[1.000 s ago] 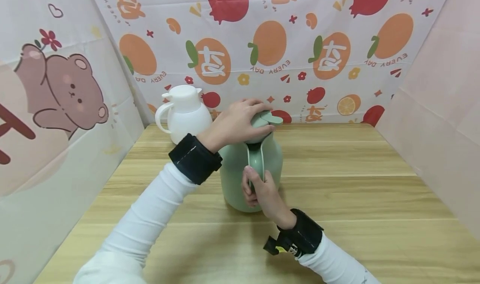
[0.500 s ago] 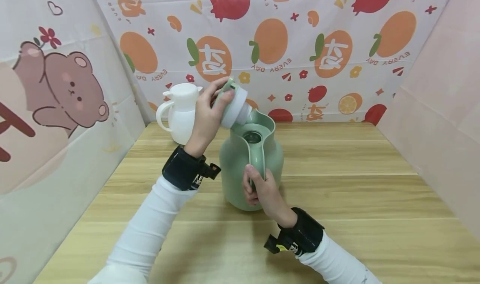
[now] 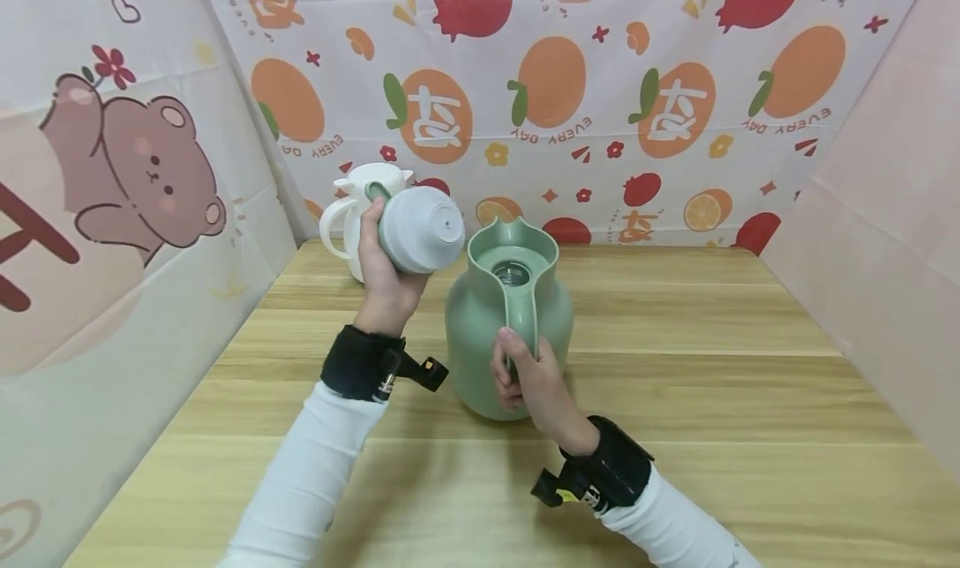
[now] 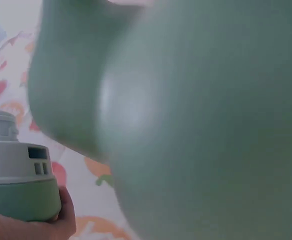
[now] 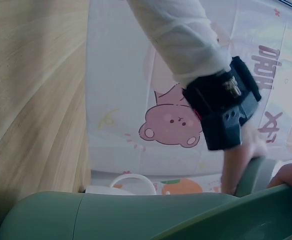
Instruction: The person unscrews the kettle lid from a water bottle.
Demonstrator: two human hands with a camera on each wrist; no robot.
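A green vacuum jug stands upright on the wooden table with its round mouth uncovered. My right hand grips the jug's handle from the near side. Up and to the left of the mouth, my left hand holds the jug's lid, a green cap with a pale grey plug. The plug's end is turned toward the head camera. In the left wrist view the lid lies in the hand with its plug upward, beside the large green body.
A white jug with a loop handle stands behind my left hand, partly hidden by it and the lid. Printed cloth closes off the back and both sides of the wooden table.
My left hand has lifted the lid off the green jug, carried it left and turned its underside toward the head camera. The right hand has stayed on the handle.
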